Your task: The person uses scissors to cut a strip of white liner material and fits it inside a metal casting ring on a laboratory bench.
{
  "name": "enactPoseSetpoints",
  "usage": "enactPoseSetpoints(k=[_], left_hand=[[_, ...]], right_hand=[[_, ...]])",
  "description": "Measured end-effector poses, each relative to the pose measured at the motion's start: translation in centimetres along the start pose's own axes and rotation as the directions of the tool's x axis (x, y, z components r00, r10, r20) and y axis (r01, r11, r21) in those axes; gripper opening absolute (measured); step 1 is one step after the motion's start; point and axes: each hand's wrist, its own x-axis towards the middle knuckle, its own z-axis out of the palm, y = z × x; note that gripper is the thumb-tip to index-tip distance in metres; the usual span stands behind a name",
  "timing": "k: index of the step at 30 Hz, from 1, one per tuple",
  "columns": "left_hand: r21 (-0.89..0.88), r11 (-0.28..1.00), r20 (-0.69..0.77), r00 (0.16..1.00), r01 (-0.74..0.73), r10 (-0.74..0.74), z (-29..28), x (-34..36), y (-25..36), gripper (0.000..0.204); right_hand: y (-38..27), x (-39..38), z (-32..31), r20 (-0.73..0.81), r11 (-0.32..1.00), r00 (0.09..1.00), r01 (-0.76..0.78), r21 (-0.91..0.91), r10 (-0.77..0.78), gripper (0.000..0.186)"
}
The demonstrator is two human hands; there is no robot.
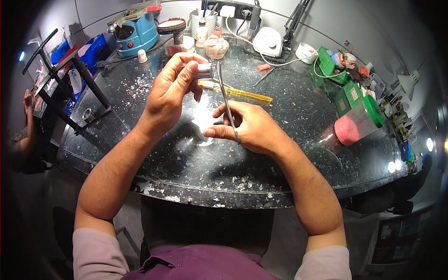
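No word or number can be read across the dark workbench (303,119). At the back left, a dark oval plate (125,31) fronts a blue machine (145,38), any print on it too small to make out. To the right, a green box (344,103) bears a pale marked patch (353,92), its markings likewise illegible.

Grey cylinder (205,71) partly hidden by the left hand (171,86); items (399,114) along the surface's (261,163) right edge too small to identify; sleeves (97,252) cropped below.
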Motion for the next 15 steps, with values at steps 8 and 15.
enactPoseSetpoints(k=[8,15], left_hand=[[-0.1,0.995,0.027,1.0,0.011,-0.009,1.2,-0.3,0.0,0.026],[-0.061,0.983,0.156,0.974,0.172,-0.161,0.7,-0.2,0.2,0.035]], right_hand=[[-0.3,-0.2,0.1,-0.028,0.997,1.0,0.003,-0.075,-0.005,0.084],[-0.5,-0.3,-0.4,-0.019,0.998,0.998,-0.057,0.039,0.058,0.078]])
